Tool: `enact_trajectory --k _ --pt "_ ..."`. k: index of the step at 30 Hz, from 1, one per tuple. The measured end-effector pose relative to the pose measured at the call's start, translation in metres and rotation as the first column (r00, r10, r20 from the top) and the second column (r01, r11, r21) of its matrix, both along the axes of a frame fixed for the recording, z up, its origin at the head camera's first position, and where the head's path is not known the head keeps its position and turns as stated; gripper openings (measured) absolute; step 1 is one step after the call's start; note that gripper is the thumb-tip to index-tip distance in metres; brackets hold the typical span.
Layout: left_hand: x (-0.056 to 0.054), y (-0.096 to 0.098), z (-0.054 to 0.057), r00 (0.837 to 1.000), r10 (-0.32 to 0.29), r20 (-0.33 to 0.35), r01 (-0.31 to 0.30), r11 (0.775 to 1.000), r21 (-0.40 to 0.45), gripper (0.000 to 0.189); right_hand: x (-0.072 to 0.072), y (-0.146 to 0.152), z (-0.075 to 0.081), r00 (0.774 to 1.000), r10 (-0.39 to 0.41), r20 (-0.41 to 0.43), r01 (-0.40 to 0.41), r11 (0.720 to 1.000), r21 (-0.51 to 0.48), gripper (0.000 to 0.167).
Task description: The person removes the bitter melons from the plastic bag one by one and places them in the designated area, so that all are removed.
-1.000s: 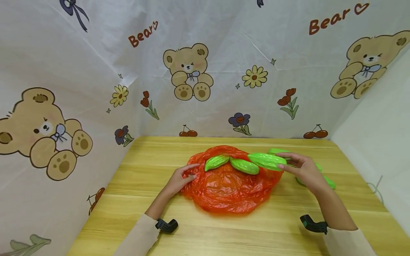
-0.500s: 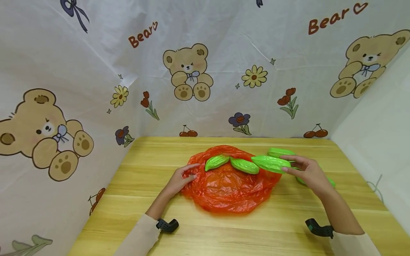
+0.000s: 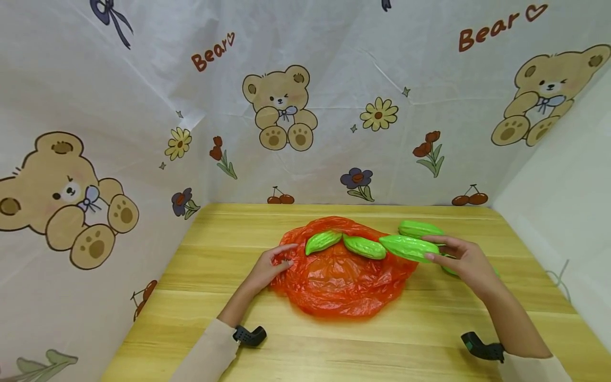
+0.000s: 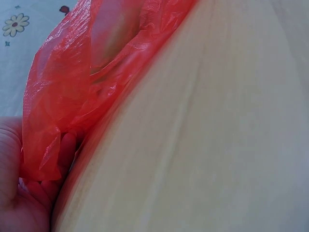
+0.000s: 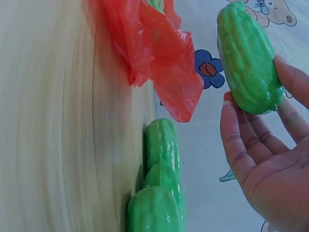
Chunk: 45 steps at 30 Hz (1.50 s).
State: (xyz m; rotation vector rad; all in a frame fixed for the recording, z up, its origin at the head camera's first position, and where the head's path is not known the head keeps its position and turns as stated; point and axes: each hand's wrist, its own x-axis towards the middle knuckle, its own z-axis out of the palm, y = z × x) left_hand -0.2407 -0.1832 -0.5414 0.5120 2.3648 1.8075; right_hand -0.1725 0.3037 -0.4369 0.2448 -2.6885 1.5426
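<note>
A crumpled red plastic bag (image 3: pixel 334 286) lies spread on the table, with two green bitter melons showing at its mouth, one on the left (image 3: pixel 323 242) and one on the right (image 3: pixel 364 247). My left hand (image 3: pixel 263 269) grips the bag's left edge; in the left wrist view the thin film passes between thumb and fingers. Thumb and fingertips of my right hand (image 3: pixel 470 262) pinch the blunt end of another bitter melon (image 3: pixel 408 248), held up over the bag's right edge. The right wrist view shows this melon (image 5: pixel 248 60) raised above the tabletop.
More bitter melons lie on the table right of the bag, one behind the held melon (image 3: pixel 417 228) and others partly hidden by my right hand. A bear-print cloth (image 3: pixel 329 159) stands behind the wooden table (image 3: pixel 334 350). A thin cord (image 3: pixel 563 286) hangs at the right.
My right hand has shifted to the right and slightly nearer to me with the bitter melon in its fingers. The left hand and the bag look unmoved.
</note>
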Motion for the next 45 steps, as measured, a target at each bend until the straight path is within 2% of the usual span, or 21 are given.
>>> enact_trajectory --k 5,9,16,23,25,32,39,45 --pt "0.001 0.001 0.001 1.000 0.006 0.003 -0.006 1.000 -0.002 0.045 0.003 0.004 0.000 1.000 0.010 -0.008 -0.010 1.000 0.006 0.045" --pt "0.000 -0.001 0.001 1.000 -0.012 0.001 0.012 1.000 0.007 0.044 0.006 0.006 -0.001 1.000 0.005 -0.008 -0.004 1.000 0.026 0.046" --pt "0.000 -0.002 0.001 1.000 -0.023 -0.006 0.023 1.000 0.012 0.042 0.011 0.011 -0.005 1.000 0.025 0.000 -0.025 1.000 -0.014 0.045" --pt "0.000 -0.001 -0.002 1.000 0.000 0.000 0.000 1.000 -0.010 0.044 0.017 0.018 -0.008 1.000 0.007 0.015 -0.008 0.999 0.031 0.048" --pt "0.002 0.001 0.001 1.000 0.005 0.001 -0.005 1.000 -0.019 0.044 0.019 0.020 -0.009 1.000 -0.003 0.024 0.002 0.999 0.046 0.048" --pt "0.015 0.005 0.022 1.000 -0.013 -0.018 0.012 1.000 -0.007 0.044 0.024 0.029 -0.015 0.999 -0.035 0.020 0.033 0.995 0.091 0.049" --pt "0.003 0.002 0.003 1.000 0.009 -0.005 -0.009 1.000 -0.017 0.044 0.028 0.037 -0.018 0.999 -0.038 0.032 0.035 0.994 0.100 0.048" --pt "0.000 -0.002 0.000 1.000 -0.013 -0.002 0.013 1.000 0.009 0.043 0.034 0.042 -0.021 0.998 -0.044 0.048 0.039 0.993 0.109 0.050"
